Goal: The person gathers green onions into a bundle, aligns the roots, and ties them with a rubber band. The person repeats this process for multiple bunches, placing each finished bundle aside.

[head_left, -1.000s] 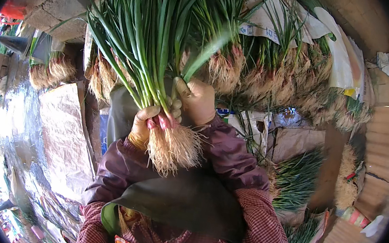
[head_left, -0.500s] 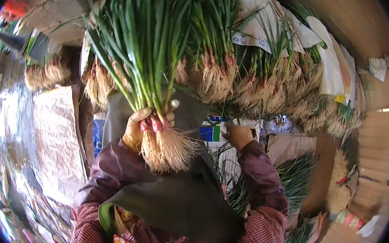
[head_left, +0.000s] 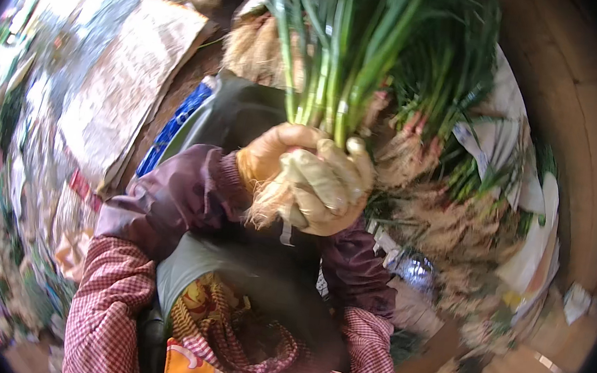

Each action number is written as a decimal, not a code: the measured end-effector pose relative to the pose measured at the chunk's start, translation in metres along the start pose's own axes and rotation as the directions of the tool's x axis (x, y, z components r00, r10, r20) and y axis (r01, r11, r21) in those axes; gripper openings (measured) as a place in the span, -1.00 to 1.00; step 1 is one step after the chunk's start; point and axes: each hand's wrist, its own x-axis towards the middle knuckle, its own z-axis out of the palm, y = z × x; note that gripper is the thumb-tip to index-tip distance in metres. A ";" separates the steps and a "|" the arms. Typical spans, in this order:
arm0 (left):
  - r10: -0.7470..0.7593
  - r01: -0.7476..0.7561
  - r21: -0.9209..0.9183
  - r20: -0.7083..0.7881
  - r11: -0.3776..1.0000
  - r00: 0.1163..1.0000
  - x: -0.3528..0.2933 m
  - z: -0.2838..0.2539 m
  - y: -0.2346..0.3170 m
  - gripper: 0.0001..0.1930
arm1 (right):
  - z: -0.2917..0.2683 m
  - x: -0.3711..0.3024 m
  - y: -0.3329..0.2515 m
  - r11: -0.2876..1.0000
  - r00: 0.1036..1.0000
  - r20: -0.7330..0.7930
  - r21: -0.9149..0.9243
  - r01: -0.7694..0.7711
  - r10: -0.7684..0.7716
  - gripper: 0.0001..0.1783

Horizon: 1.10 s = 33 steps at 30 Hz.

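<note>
A bunch of spring onions (head_left: 342, 68) stands upright before my chest, its long green leaves pointing away from me. My left hand (head_left: 266, 151), in a yellowish glove, is closed round its lower stalks. My right hand (head_left: 331, 186), in a pale glove, is wrapped over the bulb end from the right, its fingers curled against the left hand. The bulbs are mostly hidden behind the gloves. A tuft of tan roots (head_left: 268, 201) sticks out below the left hand. Under the right fingers hangs a small whitish strip (head_left: 287, 234); what it belongs to cannot be seen.
More spring onion bunches (head_left: 426, 127) with tan roots lie in a row beyond and to the right. White plastic sheeting (head_left: 534, 238) covers part of them. On the left lies a flat whitish sack (head_left: 133, 77) beside a shiny wet-looking floor. A dark apron (head_left: 248, 110) covers my lap.
My right hand has come from the right side onto the bulb end of the bunch. The view has turned, and the bunch now appears farther right.
</note>
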 end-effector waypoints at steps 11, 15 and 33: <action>0.555 -0.586 0.401 0.204 0.704 0.807 -0.097 0.054 -0.018 -0.60 | 0.120 0.106 -0.107 0.912 0.791 -0.606 -0.275 -0.306 0.083 -0.69; 0.656 -0.787 0.469 0.453 0.402 0.604 -0.154 0.075 0.018 -0.59 | 0.142 0.080 -0.113 0.916 0.948 0.064 0.244 -0.318 0.312 -0.64; 0.893 -0.598 0.680 0.423 -0.425 -0.154 -0.593 0.050 0.282 -0.72 | 0.190 0.057 -0.009 0.328 0.255 0.673 0.021 -0.945 0.695 -0.80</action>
